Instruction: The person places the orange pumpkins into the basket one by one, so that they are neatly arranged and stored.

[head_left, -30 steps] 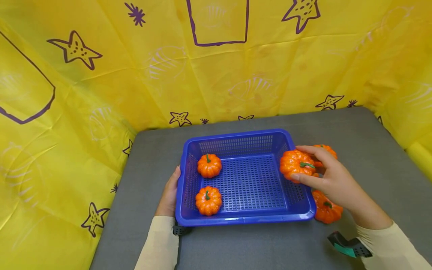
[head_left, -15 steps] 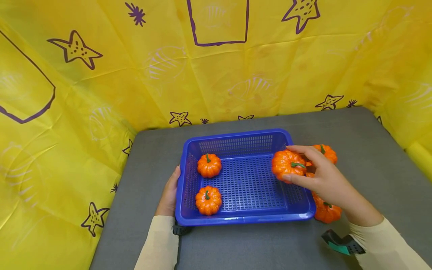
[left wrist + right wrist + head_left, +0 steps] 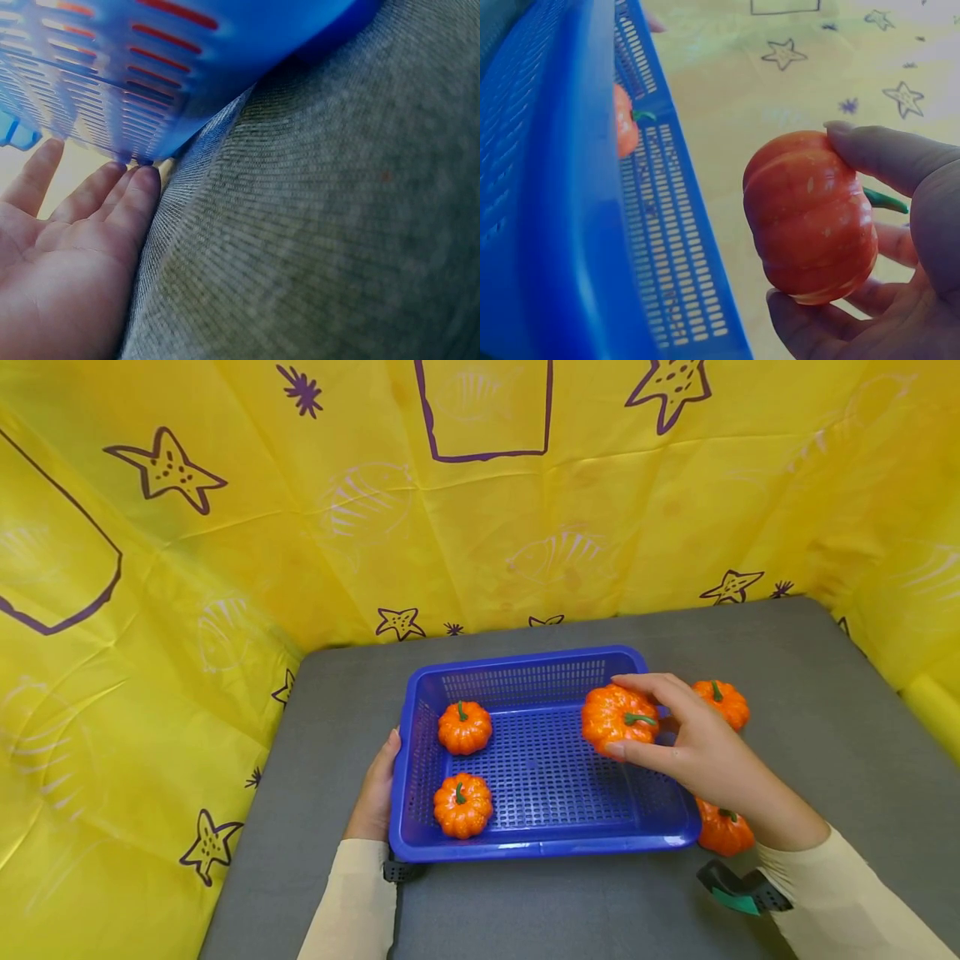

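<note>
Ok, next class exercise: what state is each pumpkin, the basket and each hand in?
Blue basket: partly filled
Far inside pumpkin: upright
Near inside pumpkin: upright
Held pumpkin: lifted, gripped
Far outside pumpkin: partly hidden
Near outside pumpkin: partly hidden
Left hand: touching blue basket
Right hand: gripping held pumpkin

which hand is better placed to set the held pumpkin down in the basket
Likely the right hand: it grips the pumpkin above the basket, while the left hand touches the basket's left side, holding no pumpkin.
</note>
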A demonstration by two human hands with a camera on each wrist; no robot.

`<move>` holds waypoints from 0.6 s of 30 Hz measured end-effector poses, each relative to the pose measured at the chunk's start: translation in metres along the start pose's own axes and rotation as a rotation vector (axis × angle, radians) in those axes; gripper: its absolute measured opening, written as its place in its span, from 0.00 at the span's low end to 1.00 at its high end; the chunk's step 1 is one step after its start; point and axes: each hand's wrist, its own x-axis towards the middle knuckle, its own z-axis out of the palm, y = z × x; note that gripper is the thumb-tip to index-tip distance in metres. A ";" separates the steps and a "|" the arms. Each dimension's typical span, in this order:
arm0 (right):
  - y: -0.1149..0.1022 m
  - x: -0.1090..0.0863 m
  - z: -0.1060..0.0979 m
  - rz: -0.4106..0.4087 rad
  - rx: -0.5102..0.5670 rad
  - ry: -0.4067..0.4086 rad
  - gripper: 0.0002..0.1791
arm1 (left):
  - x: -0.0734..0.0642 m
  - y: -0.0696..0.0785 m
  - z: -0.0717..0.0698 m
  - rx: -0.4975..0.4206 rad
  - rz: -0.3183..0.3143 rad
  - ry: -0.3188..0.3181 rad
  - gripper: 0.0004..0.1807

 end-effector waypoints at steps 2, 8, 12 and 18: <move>-0.003 0.003 0.001 0.009 0.012 -0.010 0.40 | 0.000 0.000 0.000 -0.003 0.002 -0.004 0.38; -0.010 0.010 0.004 0.007 0.006 -0.017 0.40 | 0.001 0.000 0.000 -0.013 0.012 -0.017 0.38; -0.013 0.015 0.007 -0.003 0.005 -0.021 0.40 | 0.001 0.000 0.000 -0.015 0.013 -0.020 0.37; -0.017 0.022 0.011 0.009 0.025 -0.048 0.39 | 0.001 0.000 0.000 -0.012 0.015 -0.026 0.37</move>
